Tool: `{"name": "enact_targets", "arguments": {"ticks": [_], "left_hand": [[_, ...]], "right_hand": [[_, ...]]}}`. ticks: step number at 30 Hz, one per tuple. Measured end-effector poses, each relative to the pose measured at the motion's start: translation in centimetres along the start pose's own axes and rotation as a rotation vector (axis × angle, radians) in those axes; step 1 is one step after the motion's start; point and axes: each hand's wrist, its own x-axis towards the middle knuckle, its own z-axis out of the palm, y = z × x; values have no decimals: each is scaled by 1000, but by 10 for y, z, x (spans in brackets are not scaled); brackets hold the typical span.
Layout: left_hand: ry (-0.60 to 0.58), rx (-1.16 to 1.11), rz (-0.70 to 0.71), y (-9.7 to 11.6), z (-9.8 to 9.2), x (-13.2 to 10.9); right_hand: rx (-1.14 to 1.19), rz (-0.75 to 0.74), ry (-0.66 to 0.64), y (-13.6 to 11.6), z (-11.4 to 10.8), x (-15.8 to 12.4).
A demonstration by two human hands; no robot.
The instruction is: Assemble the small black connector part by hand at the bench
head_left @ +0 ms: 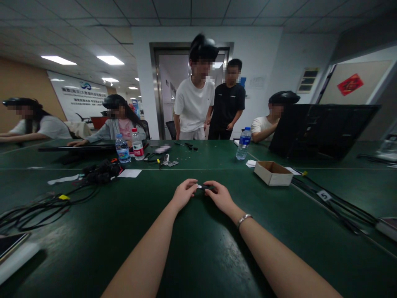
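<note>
My left hand (184, 193) and my right hand (219, 195) meet over the dark green table (198, 248), fingers curled. Between their fingertips they pinch a small dark part with a silvery end (202, 187), held just above the tabletop. It is too small to name. A metal bracelet sits on my right wrist.
An open cardboard box (273, 172) stands to the right. A heap of black cables (99, 171) lies to the left, with water bottles (123, 149) behind and another bottle (243, 143) at the back. A black monitor back (319, 128) stands at right. Several people sit or stand across the table.
</note>
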Motion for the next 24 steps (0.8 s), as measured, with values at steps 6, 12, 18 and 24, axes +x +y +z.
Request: {"name": "enact_targets", "arguments": {"ticks": [6, 12, 18, 24], "left_hand": [[-24, 30, 67, -8, 0, 2], [-13, 102, 26, -10, 1, 5], [13, 288, 23, -1, -2, -1], [33, 326, 4, 5, 0, -3]], "right_hand": [[21, 12, 1, 3, 1, 1], [25, 5, -14, 3, 1, 0], [-12, -21, -14, 3, 2, -1], [-26, -36, -31, -1, 1, -3]]}}
